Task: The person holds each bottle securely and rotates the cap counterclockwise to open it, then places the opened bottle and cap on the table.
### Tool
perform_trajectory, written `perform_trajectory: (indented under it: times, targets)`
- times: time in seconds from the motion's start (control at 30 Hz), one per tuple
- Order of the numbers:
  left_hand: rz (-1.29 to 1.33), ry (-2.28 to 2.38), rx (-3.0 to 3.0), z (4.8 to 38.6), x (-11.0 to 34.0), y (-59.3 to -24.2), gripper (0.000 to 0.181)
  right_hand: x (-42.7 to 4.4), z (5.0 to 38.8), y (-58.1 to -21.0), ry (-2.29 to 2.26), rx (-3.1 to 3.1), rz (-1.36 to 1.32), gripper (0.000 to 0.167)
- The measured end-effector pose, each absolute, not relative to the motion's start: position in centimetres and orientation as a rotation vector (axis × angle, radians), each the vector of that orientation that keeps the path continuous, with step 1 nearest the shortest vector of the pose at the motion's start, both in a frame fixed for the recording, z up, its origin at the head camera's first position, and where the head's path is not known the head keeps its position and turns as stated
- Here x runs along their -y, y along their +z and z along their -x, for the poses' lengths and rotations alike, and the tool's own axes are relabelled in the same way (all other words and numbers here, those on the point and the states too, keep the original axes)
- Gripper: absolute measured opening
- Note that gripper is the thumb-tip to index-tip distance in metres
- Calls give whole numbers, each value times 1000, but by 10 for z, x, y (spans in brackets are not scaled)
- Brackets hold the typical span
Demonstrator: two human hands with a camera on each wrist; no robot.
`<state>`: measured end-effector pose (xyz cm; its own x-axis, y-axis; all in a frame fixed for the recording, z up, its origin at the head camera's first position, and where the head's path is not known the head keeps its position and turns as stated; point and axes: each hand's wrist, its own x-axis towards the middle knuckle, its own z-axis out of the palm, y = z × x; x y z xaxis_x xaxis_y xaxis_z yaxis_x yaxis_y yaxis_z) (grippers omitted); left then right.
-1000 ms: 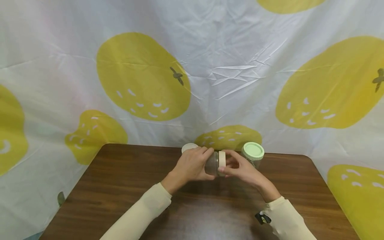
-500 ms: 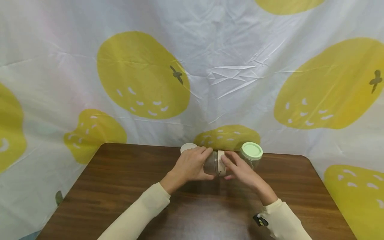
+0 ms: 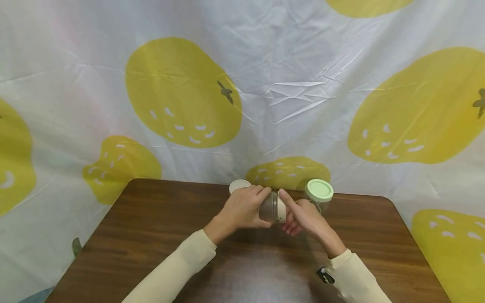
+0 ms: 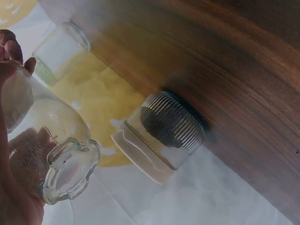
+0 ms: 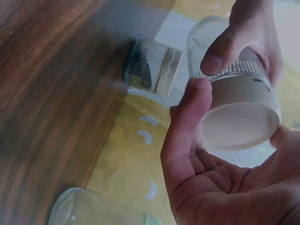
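Note:
My left hand (image 3: 240,206) grips a clear glass jar (image 3: 267,207) lying sideways above the table, its base toward the palm and its lidded end facing right. A cream lid (image 3: 281,209) sits on that end, with small dark marks on its side in the right wrist view. My right hand (image 3: 306,216) pinches the lid's rim, thumb and fingers on opposite sides of it. In the left wrist view the held jar (image 4: 56,136) shows its scalloped glass base. The join between lid and glass is partly covered by fingers.
A ribbed jar (image 4: 171,124) with dark contents and a pale lid stands at the table's back edge, mostly behind my left hand in the head view. A jar with a green lid (image 3: 319,190) stands behind my right hand. A lemon-patterned curtain (image 3: 182,92) hangs beyond the brown table (image 3: 159,235).
My right hand has turned about the lid: its thumb came from the lower side up to the top edge, with the fingers now below. The left hand and jar have stayed nearly still.

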<state>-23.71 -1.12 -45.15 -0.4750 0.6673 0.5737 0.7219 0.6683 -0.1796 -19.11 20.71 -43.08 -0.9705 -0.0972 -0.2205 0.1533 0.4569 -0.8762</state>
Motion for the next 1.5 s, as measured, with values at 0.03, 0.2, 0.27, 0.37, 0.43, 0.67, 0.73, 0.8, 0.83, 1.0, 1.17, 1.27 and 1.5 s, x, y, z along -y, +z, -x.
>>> perform_trajectory:
  times: [0.03,0.2,0.27,0.37,0.43,0.67,0.73,0.8,0.83,1.0,1.17,1.27,1.5]
  targets:
    - [1066,-112,2260,237,11,-452,82,-208,191,-431,-1524,-2472,-28,83]
    - [1059,-120,2255,237,12,-452,82,-213,193,-431,-1537,-2497,108,64]
    - [1058,-129,2262,238,12,-452,82,-215,193,-431,-1524,-2518,172,57]
    - [1056,-139,2276,239,13,-452,83,-219,194,-432,-1489,-2556,283,51]
    - [1052,-137,2282,239,13,-453,83,-221,194,-433,-1470,-2579,347,49]
    - [1050,-120,2304,239,14,-452,85,-228,196,-432,-1507,-2539,521,58]
    - [1050,-122,2309,238,15,-452,86,-230,196,-432,-1516,-2536,554,60]
    - [1050,-131,2316,239,15,-452,86,-231,195,-432,-1508,-2553,583,61]
    - [1050,-133,2316,239,15,-453,86,-231,195,-432,-1499,-2568,596,61]
    - [1046,-147,2314,240,15,-455,86,-235,193,-432,-1448,-2626,626,64]
    - [1033,-159,2316,241,14,-456,86,-240,191,-433,-1455,-2616,632,65]
    - [1025,-197,2349,241,14,-456,86,-242,190,-434,-1477,-2595,637,64]
    - [1004,-367,2411,242,14,-456,82,-248,184,-435,-1517,-2560,608,67]
